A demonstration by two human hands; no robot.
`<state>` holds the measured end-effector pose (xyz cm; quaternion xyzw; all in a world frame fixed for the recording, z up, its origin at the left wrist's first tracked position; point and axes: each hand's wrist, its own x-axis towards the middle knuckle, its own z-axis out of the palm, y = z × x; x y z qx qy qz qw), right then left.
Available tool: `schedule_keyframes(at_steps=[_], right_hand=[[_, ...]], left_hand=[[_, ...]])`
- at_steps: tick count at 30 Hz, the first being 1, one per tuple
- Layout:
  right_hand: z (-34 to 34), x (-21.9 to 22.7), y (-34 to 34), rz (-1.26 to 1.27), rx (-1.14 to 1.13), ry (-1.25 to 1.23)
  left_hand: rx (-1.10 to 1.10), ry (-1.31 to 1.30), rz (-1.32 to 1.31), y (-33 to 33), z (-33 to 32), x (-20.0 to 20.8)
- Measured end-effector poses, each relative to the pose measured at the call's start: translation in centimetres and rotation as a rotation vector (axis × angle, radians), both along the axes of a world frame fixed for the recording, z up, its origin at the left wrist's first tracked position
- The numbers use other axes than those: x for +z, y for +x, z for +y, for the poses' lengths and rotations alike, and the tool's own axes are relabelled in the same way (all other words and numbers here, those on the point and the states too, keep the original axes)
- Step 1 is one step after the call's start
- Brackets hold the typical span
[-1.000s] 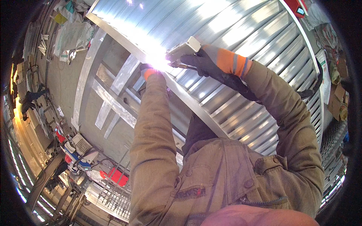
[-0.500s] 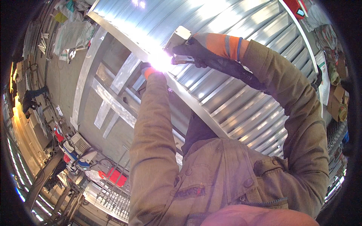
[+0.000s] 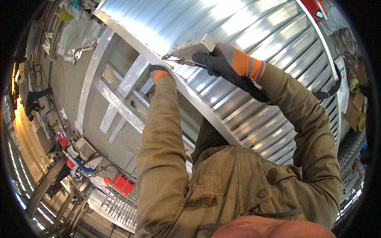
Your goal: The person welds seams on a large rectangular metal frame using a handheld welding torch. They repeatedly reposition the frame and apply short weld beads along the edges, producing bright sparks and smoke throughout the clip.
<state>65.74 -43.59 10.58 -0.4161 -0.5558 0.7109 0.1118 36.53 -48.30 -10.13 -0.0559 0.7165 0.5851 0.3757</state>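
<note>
The right hand (image 3: 220, 61) is closed around the torch (image 3: 193, 64), which points left, its long axis slanting toward the rail (image 3: 207, 111). Its tip lies near the left hand (image 3: 158, 71), at the rail; whether that hand grips, I cannot tell. Tip contact is unclear beneath the pale box (image 3: 195, 47).

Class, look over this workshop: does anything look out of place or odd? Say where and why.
Crumpled bags lie heaped on the floor at the picture's upper left, and thin white strips lie loosely fanned beside them, so that corner looks untidy. The slatted metal panel beneath the right hand shows no obvious damage.
</note>
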Motion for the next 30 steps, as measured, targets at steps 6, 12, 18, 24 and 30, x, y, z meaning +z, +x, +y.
schedule_keyframes(at_steps=[6, 12, 18, 24, 30], right_hand=[[-0.3, -0.9, 0.3, 0.039, -0.021, -0.023], [0.0, -1.7, 0.1, 0.053, -0.026, 0.02], [0.0, -1.3, 0.3, 0.107, 0.033, 0.049], [-0.5, 0.4, 0.0, 0.071, -0.01, 0.008], [-0.6, 0.2, -0.5, 0.097, -0.03, -0.04]], left_hand=[[-0.139, -0.092, 0.107, 0.6, 0.0, 2.0], [-0.14, -0.093, 0.157, 1.2, 0.0, 3.0], [-0.238, -0.231, 0.17, -0.3, 0.4, 1.0], [-0.099, -0.099, 0.16, -1.3, 0.7, -3.7], [0.024, 0.091, -0.149, -2.5, 0.8, -6.6]])
